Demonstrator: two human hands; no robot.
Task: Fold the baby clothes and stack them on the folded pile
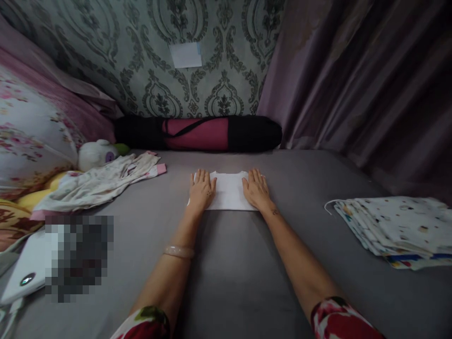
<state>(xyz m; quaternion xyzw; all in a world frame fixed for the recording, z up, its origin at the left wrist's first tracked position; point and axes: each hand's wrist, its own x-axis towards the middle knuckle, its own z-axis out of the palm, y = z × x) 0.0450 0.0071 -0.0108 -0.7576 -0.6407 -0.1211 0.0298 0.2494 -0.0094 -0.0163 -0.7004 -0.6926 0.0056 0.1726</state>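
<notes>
A white folded cloth [229, 192], perhaps a small garment, lies flat on the grey bed sheet [240, 263]. My left hand [202, 189] rests palm down on its left end, fingers stretched out and pointing away from me. On the right end lies my right hand [256, 189], also flat with its fingers extended. Both hands press on the cloth without gripping it. The cloth's outer ends are partly hidden beneath the hands.
At right sits a stack of folded printed cloths [402, 226]. A crumpled light garment [106, 181], a white plush toy [95, 154] and a white device with a cable [33, 263] are at left. A black and pink roll bag [197, 133] lies along the wall.
</notes>
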